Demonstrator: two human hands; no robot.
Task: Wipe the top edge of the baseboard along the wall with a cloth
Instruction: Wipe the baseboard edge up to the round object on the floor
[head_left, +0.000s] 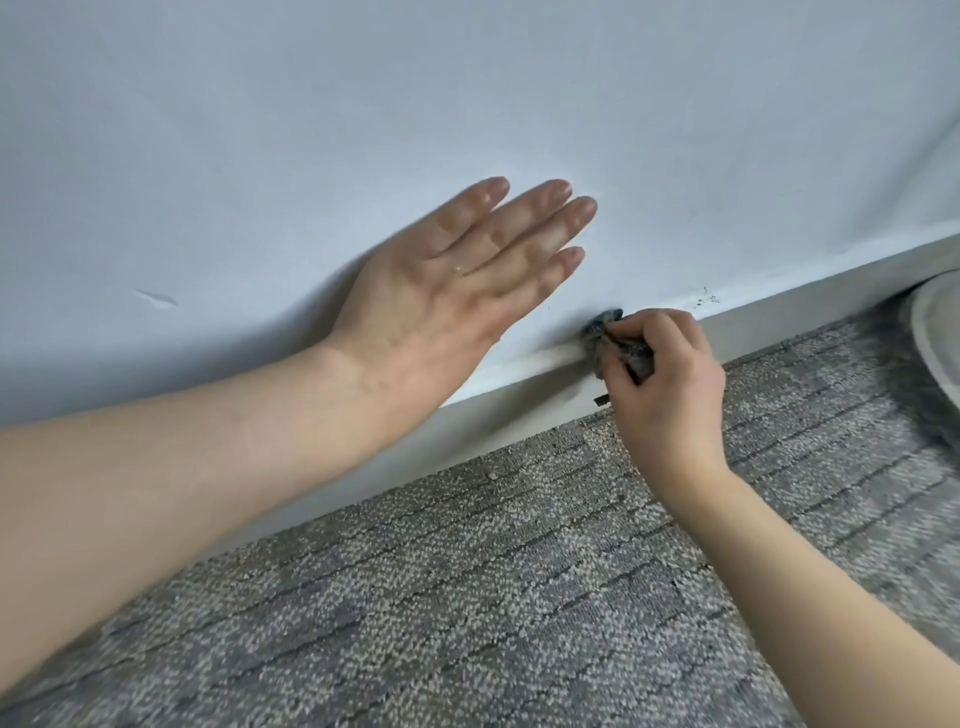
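Note:
A pale grey baseboard (519, 410) runs diagonally from lower left to upper right between the white wall (311, 104) and the carpet. My right hand (670, 395) is shut on a small bunched dark grey cloth (605, 325), which presses on the baseboard's top edge at the middle of the view. My left hand (457, 280) lies flat against the wall just above the baseboard, fingers apart and holding nothing. Dark specks (706, 300) sit on the top edge to the right of the cloth.
Grey patterned carpet (493, 597) covers the floor in front of the wall. A rounded white object (935, 332) stands on the carpet at the far right, close to the baseboard. A small scuff (156, 298) marks the wall at left.

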